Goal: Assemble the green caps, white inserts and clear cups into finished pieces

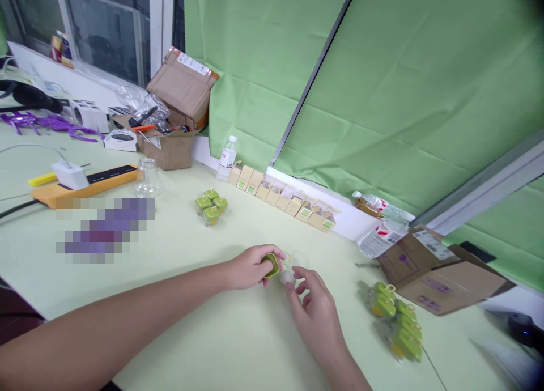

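My left hand [250,267] is closed round a small green lid [272,266], its hollow underside turned up toward me. Just right of it, my right hand [315,305] pinches a small whitish piece [288,277] between thumb and fingers; its exact kind is hard to make out. A small clear cup [300,259] shows right behind the fingertips, and I cannot tell whether it touches them. Several green-lidded clear containers [211,205] stand grouped at the back left. More green-lidded containers with yellow inside [407,330] sit at the right.
Several small cardboard boxes [278,195] line the wall, beside a water bottle [227,158]. A glass flask [147,179] stands near an orange power strip [97,181]. Cartons stand at back left [168,150] and right [437,272]. Large plastic bottles [382,236] lie by the right carton.
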Action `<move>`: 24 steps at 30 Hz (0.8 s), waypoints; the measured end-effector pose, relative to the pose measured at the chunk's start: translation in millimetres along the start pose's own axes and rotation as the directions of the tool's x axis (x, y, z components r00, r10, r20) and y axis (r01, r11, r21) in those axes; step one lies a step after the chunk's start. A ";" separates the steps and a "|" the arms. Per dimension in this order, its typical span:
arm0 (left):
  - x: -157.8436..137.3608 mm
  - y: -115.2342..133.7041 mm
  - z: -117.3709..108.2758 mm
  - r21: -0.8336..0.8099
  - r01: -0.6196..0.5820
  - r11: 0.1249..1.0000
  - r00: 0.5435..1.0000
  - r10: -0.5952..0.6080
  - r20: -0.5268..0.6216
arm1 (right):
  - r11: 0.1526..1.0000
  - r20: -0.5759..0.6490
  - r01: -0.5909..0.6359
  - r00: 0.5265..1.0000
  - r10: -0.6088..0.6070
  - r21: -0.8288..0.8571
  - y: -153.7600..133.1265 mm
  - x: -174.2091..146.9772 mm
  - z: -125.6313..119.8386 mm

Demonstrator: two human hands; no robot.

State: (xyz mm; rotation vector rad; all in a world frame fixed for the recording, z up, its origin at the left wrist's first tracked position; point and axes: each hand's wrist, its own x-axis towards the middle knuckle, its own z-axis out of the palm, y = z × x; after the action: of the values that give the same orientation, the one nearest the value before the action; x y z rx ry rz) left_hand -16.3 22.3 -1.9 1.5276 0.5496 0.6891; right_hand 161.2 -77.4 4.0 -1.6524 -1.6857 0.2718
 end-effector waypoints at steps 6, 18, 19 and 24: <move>-0.2 6.4 -0.7 -0.170 0.096 0.981 0.995 -0.089 0.048 | 0.985 0.105 -0.031 0.994 0.013 0.171 -10.9 -3.4 1.4; -7.3 17.0 -1.8 -0.294 0.202 0.934 0.965 -0.138 0.224 | 0.850 0.278 -0.193 0.959 0.058 0.490 -20.4 -2.9 5.5; -7.2 16.5 -1.4 -0.287 0.207 0.935 0.961 -0.140 0.239 | 0.828 0.309 -0.209 0.950 0.046 0.520 -23.7 -3.1 5.4; -6.0 14.4 0.8 -0.233 0.252 0.939 0.932 -0.170 0.320 | 0.759 0.401 -0.250 0.916 -0.016 0.601 -31.2 -1.9 4.4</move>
State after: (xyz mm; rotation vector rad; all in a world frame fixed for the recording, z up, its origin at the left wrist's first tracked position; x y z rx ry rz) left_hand -20.8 16.4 11.8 1.2605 0.3688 0.3407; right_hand 134.2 -82.2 19.6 -1.2136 -1.4969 1.1773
